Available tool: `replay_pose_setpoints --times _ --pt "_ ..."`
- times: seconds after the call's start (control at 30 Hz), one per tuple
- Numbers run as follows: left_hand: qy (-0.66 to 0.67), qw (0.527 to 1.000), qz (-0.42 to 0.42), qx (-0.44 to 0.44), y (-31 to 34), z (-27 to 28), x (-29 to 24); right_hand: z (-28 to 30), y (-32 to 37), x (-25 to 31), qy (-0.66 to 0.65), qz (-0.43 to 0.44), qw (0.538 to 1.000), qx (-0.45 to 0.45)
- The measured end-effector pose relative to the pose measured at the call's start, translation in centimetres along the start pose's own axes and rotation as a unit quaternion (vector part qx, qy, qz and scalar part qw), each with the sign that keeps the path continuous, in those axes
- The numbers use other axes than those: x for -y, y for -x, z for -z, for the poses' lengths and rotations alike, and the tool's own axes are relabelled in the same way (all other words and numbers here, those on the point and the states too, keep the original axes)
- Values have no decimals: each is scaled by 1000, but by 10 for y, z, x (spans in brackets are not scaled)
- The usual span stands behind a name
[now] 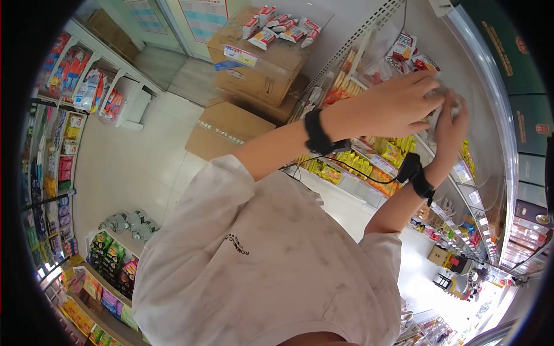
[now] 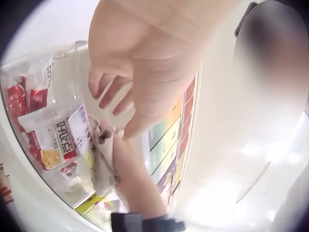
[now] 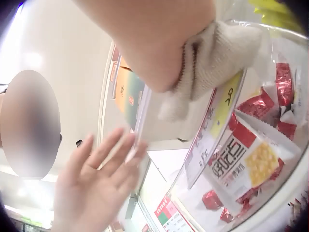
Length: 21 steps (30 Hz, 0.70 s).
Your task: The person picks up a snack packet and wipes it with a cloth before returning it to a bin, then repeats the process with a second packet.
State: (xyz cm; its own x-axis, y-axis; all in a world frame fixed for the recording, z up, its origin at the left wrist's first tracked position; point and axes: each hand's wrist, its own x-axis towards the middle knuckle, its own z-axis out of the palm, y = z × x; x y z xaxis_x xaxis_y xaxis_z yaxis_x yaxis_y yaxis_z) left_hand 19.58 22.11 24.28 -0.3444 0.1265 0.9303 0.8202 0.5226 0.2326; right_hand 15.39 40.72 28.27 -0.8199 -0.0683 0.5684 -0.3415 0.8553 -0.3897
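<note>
My right hand (image 1: 453, 124) grips a bunched greyish-white knitted cloth (image 3: 217, 60), which hangs out past the fingers in the right wrist view. Close beside it, my left hand (image 1: 398, 101) reaches across with fingers loosely spread, holding nothing. In the left wrist view the cloth (image 2: 104, 166) shows just below the left fingertips (image 2: 123, 104). Both hands are at the clear plastic front of a snack bin, where a price label (image 3: 212, 135) is fixed. Behind that label lie white-and-red snack packets (image 3: 256, 154).
Yellow snack bags (image 1: 352, 164) fill a lower shelf under my hands. A large cardboard box (image 1: 259, 78) bears several small red-and-white packets (image 1: 283, 29), with a flattened carton (image 1: 228, 130) on the floor before it. Dark green boxes (image 1: 528, 121) line the right side.
</note>
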Motion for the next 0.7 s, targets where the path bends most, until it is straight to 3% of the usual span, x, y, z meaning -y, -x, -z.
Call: replay_pose_setpoints --times 0.1,0.17,0.23,0.3,0.4,0.5,0.6,0.7 --pt "277 954 107 46 2 76 -22 -4 33 7 -58 80 969 -226" --pt "407 897 165 55 -1 141 -42 -7 61 28 -188 -29 940 -283" --pt "520 834 164 81 2 178 -54 -16 84 66 -310 -125 879 -341" --pt "608 770 157 112 7 193 -64 -22 101 79 -333 -125 882 -309" --pt "667 714 148 151 11 190 -74 -25 119 79 -324 -99 911 -234" --pt "699 680 148 168 12 180 -79 -30 126 80 -306 -86 924 -214" --pt "720 655 149 174 14 171 -84 -19 134 79 -312 -146 927 -150" --pt "733 641 148 172 15 162 -91 -27 132 80 -324 -89 926 -173"
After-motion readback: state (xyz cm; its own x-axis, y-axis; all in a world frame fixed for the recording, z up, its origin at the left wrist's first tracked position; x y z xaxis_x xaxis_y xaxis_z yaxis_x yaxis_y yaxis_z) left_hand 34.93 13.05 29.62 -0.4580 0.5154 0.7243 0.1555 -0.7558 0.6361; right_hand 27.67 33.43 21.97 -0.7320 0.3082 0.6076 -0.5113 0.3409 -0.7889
